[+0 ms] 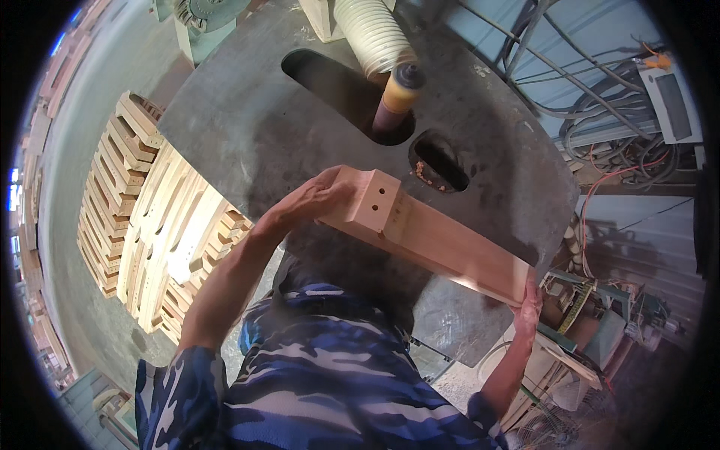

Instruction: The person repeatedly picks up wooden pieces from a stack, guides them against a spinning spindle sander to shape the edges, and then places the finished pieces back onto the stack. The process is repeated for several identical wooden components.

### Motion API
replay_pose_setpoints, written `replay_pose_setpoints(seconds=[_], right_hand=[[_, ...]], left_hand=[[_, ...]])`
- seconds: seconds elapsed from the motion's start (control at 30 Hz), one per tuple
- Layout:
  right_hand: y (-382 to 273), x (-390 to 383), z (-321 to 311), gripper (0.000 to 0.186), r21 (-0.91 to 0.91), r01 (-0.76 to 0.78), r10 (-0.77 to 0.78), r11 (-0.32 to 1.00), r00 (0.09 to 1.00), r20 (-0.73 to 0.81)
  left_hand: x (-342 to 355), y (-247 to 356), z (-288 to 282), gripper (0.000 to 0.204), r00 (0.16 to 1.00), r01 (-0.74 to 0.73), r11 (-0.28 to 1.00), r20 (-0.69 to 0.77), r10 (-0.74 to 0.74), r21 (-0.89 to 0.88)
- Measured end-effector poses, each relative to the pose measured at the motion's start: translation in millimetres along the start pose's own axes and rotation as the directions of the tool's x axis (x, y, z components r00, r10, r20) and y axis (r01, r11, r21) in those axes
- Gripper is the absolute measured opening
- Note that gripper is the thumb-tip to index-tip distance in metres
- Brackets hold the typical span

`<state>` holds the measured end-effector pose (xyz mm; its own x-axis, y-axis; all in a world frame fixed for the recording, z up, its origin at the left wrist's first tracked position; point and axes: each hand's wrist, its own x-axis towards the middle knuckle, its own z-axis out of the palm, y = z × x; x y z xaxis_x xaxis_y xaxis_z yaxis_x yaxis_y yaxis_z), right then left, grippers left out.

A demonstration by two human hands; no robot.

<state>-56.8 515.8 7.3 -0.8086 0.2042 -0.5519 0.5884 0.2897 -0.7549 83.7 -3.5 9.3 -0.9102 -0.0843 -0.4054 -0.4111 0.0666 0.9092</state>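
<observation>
A long pale wooden frame piece [450,241] spans between my two hands over the near side of a dark machine table. At its left end is a thicker block with two drilled holes. My left hand [334,193] is closed round that block end. The narrower right end sits in the grip of my right hand [529,301], near the table's right edge. Beyond the piece, a sanding spindle [397,97] with a yellowish-brown sleeve and a black top stands up through a slot in the machine table [247,120].
To the left, many similar curved wooden parts [150,210] are stacked in rows. A ribbed dust hose [375,37] runs behind the spindle. A smaller oval slot [439,161] holds debris. Cables [622,112] hang at the right wall, above machinery [592,322] and scrap wood.
</observation>
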Motion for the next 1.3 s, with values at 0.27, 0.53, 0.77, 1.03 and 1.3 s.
replay_pose_setpoints(seconds=[0.27, 0.53, 0.77, 1.03, 1.3], right_hand=[[-25, -10, -22, 0.04, -0.248, -0.002, 0.042, 0.969, 0.987, 0.158], [-3, 15, -33, 0.059, -0.21, 0.005, -0.017, 0.978, 0.998, -0.055], [38, 23, -11, 0.062, 0.49, 0.238, -0.245, 0.839, 0.968, -0.051], [35, 22, 4, 0.055, 0.563, 0.236, -0.181, 0.792, 0.972, -0.152], [12, 27, 23, 0.047, 0.606, 0.248, -0.069, 0.755, 0.95, -0.304]], left_hand=[[-18, 27, -6, 0.07, 0.999, -0.024, 0.983, 0.036, 0.031, -0.18], [25, 30, 12, 0.063, 0.97, -0.002, 1.0, -0.242, -0.004, -0.026], [49, 23, 25, 0.057, 0.924, -0.1, 0.986, -0.38, 0.042, -0.136], [72, 30, 20, 0.049, 0.92, -0.179, 0.971, -0.377, 0.109, -0.156], [82, 27, 12, 0.045, 0.899, -0.127, 0.991, -0.426, 0.101, -0.033]])
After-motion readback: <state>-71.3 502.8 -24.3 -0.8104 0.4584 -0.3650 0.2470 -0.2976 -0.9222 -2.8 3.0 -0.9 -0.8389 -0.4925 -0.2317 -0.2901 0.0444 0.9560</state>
